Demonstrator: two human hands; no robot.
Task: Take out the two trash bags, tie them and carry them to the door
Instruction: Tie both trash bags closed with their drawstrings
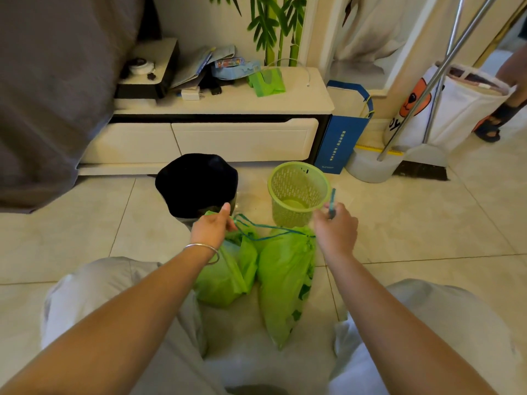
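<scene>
— Where, the two green trash bags (pixel 256 277)?
— Side by side on the floor tiles (pixel 427 223), near the green basket (pixel 298 192).
— And the hands?
— Left hand (pixel 212 228) and right hand (pixel 336 228) each pinching the blue drawstring (pixel 268 232).

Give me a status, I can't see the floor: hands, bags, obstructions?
Left hand and right hand pulling drawstring apart. Both green bags out, on floor. Green basket empty. Nothing blocking.

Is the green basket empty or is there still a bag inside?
Empty. The green basket stands upright, its bare bottom showing; both green bags lie on the floor.
</scene>
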